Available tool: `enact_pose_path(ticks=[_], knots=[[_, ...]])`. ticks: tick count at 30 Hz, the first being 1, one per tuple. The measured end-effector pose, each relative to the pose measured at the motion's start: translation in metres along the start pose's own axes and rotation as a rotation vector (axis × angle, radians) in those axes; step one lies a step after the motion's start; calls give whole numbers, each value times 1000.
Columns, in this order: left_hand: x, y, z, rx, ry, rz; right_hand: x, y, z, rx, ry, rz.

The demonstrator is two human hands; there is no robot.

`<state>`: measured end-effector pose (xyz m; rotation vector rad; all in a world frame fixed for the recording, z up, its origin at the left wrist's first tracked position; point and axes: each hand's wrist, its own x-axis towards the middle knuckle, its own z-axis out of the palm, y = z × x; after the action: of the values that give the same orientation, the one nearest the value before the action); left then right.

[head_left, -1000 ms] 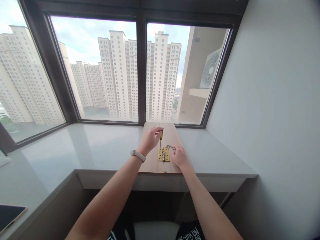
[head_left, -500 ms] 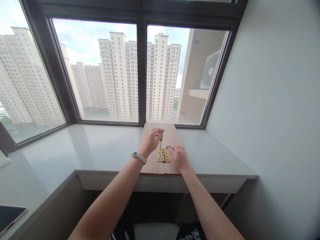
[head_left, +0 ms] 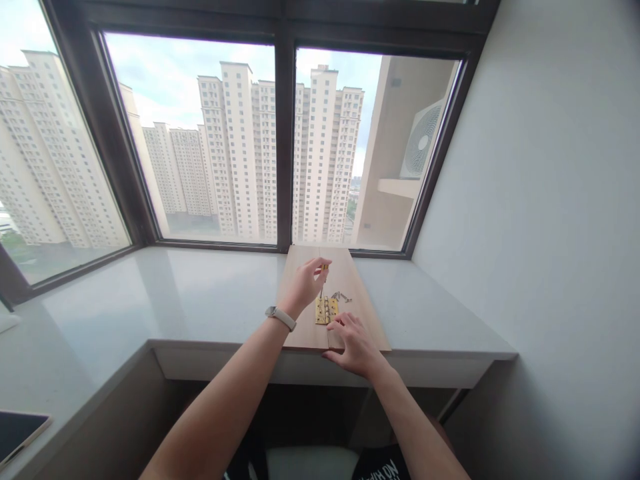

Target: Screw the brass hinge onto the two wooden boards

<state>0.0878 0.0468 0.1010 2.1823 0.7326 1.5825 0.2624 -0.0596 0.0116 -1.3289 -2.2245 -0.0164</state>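
Note:
My left hand (head_left: pixel 306 283) is closed round the yellow-and-dark handle of a screwdriver (head_left: pixel 325 268). The thin shaft points down to the upper left part of a brass hinge (head_left: pixel 327 311). That hinge lies opened flat across the seam between two pale wooden boards (head_left: pixel 305 337). My right hand (head_left: pixel 354 340) rests at the boards' near edge with fingers apart, fingertips by the hinge's lower right corner and thumb at the front edge. Several small screws (head_left: pixel 342 297) lie loose on the right board, just beyond the hinge.
The boards lie on a white countertop (head_left: pixel 210 300) running below dark-framed windows. A dark flat device (head_left: pixel 23 430) sits at the far left edge. To the right stands a white wall (head_left: pixel 540 187). Below the counter's front edge is a dark recess.
My right hand has moved toward me, from the hinge's right side down to the boards' front edge, uncovering the screws. My left hand stays with the screwdriver at the hinge, its handle tilted slightly right.

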Motion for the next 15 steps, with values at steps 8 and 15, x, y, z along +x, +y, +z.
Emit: enact_pose_path(ticks=[8,15], knots=[[0,5,-1,1,-14,5,1,-3,-1,28,-7,24],[-1,3,0,-20,-13,12,0,3,-2,-8,-25,30]])
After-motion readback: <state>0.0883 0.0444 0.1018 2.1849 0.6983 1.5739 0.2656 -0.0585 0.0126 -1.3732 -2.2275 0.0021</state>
